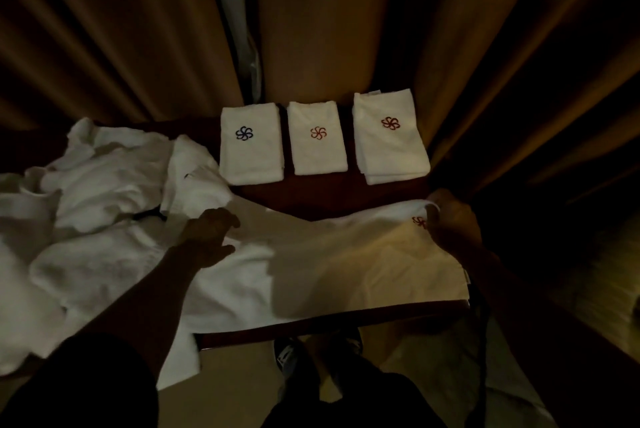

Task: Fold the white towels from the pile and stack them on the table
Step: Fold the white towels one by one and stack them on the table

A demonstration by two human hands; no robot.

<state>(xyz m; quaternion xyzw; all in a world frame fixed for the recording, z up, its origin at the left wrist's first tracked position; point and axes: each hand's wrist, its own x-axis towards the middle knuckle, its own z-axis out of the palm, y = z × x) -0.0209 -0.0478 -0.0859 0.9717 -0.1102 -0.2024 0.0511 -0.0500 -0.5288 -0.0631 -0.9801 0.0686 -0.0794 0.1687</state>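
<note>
Left hand (pixel 207 237) released, fingers flat on the spread towel (pixel 346 265), which lies on the bench (pixel 329 199) between both hands; right hand (pixel 453 223) pinches its far corner; unfolded pile (pixel 104 185) left of the left hand, folded stacks (pixel 318 140) beyond both hands.

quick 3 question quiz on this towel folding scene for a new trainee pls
1. True or false: the right hand grips a corner of the spread towel.
2. How many folded stacks sit at the back of the table? A two, B three, C five.
3. What colour is the emblem on the leftmost folded towel?
Key: 1 true; 2 B; 3 dark blue.
</note>
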